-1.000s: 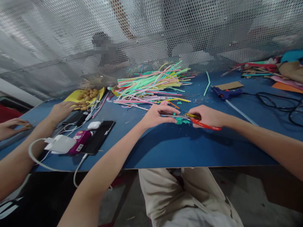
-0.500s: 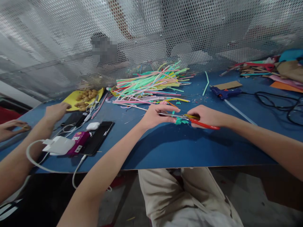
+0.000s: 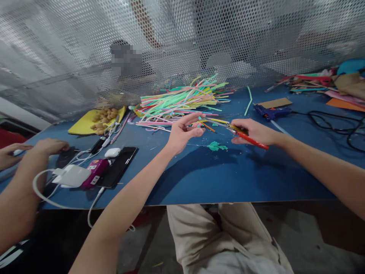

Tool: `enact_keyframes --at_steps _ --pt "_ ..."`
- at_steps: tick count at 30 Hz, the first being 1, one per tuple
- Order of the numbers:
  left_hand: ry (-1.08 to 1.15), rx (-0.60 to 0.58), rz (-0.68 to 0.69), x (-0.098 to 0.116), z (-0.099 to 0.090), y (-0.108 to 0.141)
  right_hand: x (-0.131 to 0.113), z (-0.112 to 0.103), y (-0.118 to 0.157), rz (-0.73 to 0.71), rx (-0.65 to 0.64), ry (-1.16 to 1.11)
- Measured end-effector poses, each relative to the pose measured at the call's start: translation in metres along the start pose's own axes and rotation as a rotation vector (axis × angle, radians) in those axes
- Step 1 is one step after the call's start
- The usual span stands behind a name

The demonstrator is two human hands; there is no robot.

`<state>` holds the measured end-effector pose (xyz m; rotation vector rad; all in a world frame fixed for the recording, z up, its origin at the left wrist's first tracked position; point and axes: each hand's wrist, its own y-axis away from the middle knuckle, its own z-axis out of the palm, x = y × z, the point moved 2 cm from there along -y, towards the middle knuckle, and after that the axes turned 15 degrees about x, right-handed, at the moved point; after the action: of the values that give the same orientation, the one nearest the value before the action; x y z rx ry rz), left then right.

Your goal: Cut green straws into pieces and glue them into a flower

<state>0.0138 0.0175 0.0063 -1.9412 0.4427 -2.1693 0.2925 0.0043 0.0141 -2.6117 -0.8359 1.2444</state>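
My right hand [image 3: 251,131] is closed around pliers [image 3: 242,136] with red and yellow handles, their long metal jaws pointing left. The jaw tips reach the fingertips of my left hand [image 3: 184,131], whose thumb and fingers are apart. Small green bits show at those fingertips; whether they are gripped is unclear. Below, on the blue table, lies a small heap of short green fuzzy pieces [image 3: 216,146]. A pink fuzzy piece [image 3: 197,124] and an orange stick [image 3: 209,127] are just behind my left fingertips.
Behind my hands is a pile of coloured pipe cleaners [image 3: 182,99]. A blue glue gun [image 3: 272,112] with a black cable lies at right. At left are a phone [image 3: 121,163], chargers and a yellow sheet [image 3: 81,123]. A co-worker's arm [image 3: 31,175] reaches in there.
Both hands have lifted away from the green heap, the pliers tilting so their jaws point up-left. My left fingers have spread. The co-worker's hand has drawn back from the yellow sheet.
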Motion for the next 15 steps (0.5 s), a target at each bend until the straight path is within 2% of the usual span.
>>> enact_keyframes --at_steps 4,11,15 --pt "-0.055 0.04 0.021 0.002 0.007 0.004 -0.002 0.001 0.004 0.066 0.028 -0.207" --pt "-0.362 -0.067 0.101 0.0 0.032 0.028 -0.013 0.026 0.003 0.21 0.305 -0.543" --pt "-0.394 -0.047 0.155 -0.003 0.04 0.034 -0.016 0.037 0.0 0.293 0.303 -0.597"
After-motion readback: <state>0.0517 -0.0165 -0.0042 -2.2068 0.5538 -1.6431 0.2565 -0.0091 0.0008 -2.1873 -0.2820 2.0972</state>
